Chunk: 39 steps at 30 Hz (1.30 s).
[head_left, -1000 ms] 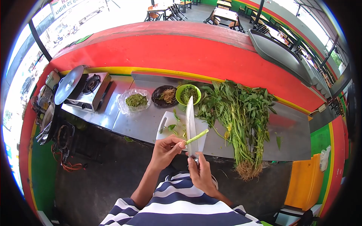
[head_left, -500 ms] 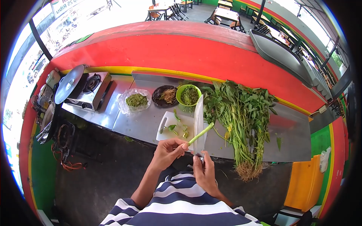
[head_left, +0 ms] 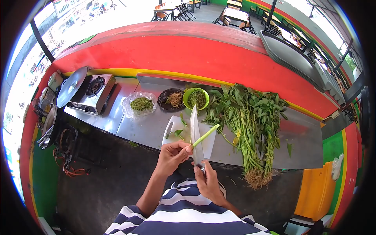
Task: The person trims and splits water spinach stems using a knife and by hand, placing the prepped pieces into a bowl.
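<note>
Just beyond the left grip (head_left: 172, 158), a slender pale-green plant stem (head_left: 207, 135) is held above a white rectangular cutting board (head_left: 208, 146), its near end pinched between closed thumb and fingers, apparently so its far length is left free. By the right grip (head_left: 207, 180), closed around its base, a long silver metal knife (head_left: 194, 124) is pointed forward, crossing the stem; contact cannot be confirmed. Beyond both grips, a round lime-green bowl (head_left: 185, 98) is set on the silver metal tabletop (head_left: 301, 156); rightward, a leafy long-stemmed green bundle (head_left: 250, 129) is laid, presumably for easy reach.
</note>
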{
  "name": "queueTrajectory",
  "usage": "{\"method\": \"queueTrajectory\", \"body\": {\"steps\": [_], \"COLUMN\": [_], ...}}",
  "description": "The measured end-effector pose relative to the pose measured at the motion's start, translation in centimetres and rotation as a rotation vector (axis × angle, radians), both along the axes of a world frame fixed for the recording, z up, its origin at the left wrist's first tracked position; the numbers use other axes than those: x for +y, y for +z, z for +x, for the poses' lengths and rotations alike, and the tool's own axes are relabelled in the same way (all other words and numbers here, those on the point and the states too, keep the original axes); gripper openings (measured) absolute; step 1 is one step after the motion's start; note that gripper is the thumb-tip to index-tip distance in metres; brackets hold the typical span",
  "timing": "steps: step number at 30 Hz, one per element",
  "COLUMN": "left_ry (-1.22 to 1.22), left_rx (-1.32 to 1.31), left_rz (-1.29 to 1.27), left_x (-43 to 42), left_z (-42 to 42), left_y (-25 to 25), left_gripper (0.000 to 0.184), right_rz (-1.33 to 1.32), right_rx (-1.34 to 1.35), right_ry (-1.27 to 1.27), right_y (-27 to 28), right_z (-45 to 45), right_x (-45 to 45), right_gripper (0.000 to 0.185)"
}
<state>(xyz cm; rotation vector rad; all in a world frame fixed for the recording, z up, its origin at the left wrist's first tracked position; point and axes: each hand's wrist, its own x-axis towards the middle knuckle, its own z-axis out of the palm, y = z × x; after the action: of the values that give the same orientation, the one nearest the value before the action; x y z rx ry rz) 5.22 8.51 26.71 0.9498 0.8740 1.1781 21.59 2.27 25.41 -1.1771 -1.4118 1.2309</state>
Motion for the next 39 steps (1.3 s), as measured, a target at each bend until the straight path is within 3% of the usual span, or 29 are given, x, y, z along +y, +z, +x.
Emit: {"method": "queueTrajectory", "body": {"steps": [13, 25, 30, 33, 37, 39], "left_ry": [-0.089, -0.023, -0.038, -0.065, -0.117, -0.075], "left_rx": [0.053, 0.033, -0.001, 0.159, 0.106, 0.101], "left_rz": [0.013, 0.105, -0.037, -0.024, -0.027, 0.077], "left_x": [-0.8, -0.3, -0.5, -0.4, -0.6, -0.6], "left_z": [0.0, 1.1, 1.7, 1.0, 0.5, 0.6], "left_y": [-1.2, -0.2, 0.2, -1.0, -1.5, -1.6], "left_gripper": [0.017, 0.015, 0.017, 0.018, 0.018, 0.018], "right_rz": [-0.036, 0.034, -0.019, -0.040, -0.020, 0.000], "right_rx": [0.044, -0.029, 0.000, 0.014, 0.027, -0.005], "right_ry": [-0.028, -0.016, -0.025, -0.052, -0.090, -0.076], "right_y": [-1.1, -0.7, -1.2, -0.9, -0.7, -0.3], "right_z": [1.1, 0.6, 1.1, 1.4, 1.6, 1.4], "right_x": [0.2, 0.0, 0.0, 0.1, 0.4, 0.5], "right_gripper": [0.016, 0.019, 0.018, 0.018, 0.016, 0.016]}}
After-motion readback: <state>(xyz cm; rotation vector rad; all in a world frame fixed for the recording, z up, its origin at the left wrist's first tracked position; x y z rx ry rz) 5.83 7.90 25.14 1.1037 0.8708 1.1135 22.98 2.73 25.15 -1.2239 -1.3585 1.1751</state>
